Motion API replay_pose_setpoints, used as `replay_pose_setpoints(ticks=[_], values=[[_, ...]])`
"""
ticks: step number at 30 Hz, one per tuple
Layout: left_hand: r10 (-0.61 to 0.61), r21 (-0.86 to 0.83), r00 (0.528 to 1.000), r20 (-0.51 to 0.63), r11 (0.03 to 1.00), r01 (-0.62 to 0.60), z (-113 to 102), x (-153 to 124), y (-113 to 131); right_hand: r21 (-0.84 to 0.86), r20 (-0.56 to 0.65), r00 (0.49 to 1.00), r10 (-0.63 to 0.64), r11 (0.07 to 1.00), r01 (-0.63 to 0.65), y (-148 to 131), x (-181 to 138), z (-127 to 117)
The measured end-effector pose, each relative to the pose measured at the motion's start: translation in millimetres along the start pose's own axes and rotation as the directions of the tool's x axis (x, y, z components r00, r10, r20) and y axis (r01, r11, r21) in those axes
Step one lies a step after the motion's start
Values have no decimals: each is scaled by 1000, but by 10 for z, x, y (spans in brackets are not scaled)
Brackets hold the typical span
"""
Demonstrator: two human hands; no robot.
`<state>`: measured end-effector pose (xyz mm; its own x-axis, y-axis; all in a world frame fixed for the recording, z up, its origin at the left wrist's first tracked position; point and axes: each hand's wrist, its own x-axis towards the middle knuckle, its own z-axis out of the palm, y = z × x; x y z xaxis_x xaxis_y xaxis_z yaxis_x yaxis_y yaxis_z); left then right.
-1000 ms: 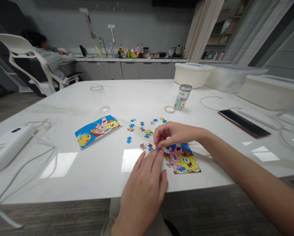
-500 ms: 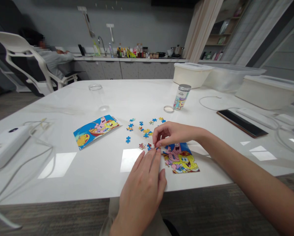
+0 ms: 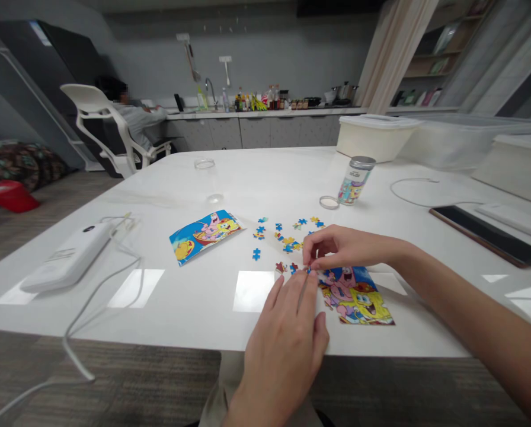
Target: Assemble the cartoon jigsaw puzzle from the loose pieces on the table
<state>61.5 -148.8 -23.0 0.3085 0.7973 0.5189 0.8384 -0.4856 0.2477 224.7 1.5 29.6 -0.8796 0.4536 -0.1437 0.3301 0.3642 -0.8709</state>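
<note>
Seen from the seat, with the half-built jigsaw as the dial's centre, the white tabletop (image 3: 194,320) spreads widest, and beyond it towards 10 o'clock a person in a grey sleeve (image 3: 136,120) sits in a white-framed office chair (image 3: 103,130). A translucent storage bin (image 3: 456,145) stands at 1 o'clock, a lidded cream box (image 3: 370,139) at 12, and a similar pale box (image 3: 517,169) at 2. The left hand (image 3: 283,332) lies palm down at 8 o'clock, fingers nearly straight and close together, thumb held wide of them. The right hand (image 3: 343,246) comes over from 11 o'clock with its fingers in a narrow pinch, their tips meeting the left hand's; a scrap of blue shows there, but I cannot tell whether it is gripped. A clear jar (image 3: 204,163) is upright at 10 o'clock, a metal-capped cartoon jar (image 3: 354,184) at 12. The folded picture sheet (image 3: 207,236) rests at 10 o'clock. The half-built SpongeBob jigsaw (image 3: 363,299) lies flat near the tabletop's front edge, right of both hands' fingertips. A silver-rimmed lid (image 3: 329,203) sits just beside the cartoon jar, and loose jigsaw pieces (image 3: 256,254) scatter around 10 o'clock.
</note>
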Motion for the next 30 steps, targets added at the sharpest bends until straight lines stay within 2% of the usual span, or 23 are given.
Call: replay_pose_setpoints(ticks=[3,5,7,9,12,22,30], values=[[-110,-173,990,-89,980,93,-67,-51,-8,4,-2,1000,8,1000,-8,10,-10,-4],[-260,-353,951,-166,916,189,-114,-113,-16,12,-7,1000,28,1000,-27,7,-19,-5],[-427,-501,893,-141,809,308,-147,-172,-22,9,-1,1000,17,1000,-17,-2,-25,-7],[-486,-579,871,-68,730,362,-161,-206,-20,9,1,1000,6,1000,-6,-12,-26,-13],[-489,-617,873,-4,688,382,-164,-204,1,27,4,1000,26,999,-26,-17,-27,-24],[-462,-594,886,48,699,397,-200,-173,12,23,53,999,4,1000,-6,10,-37,-21],[-311,-368,950,1,884,289,-115,-102,-36,-131,120,993,2,991,14,-38,-44,-18]])
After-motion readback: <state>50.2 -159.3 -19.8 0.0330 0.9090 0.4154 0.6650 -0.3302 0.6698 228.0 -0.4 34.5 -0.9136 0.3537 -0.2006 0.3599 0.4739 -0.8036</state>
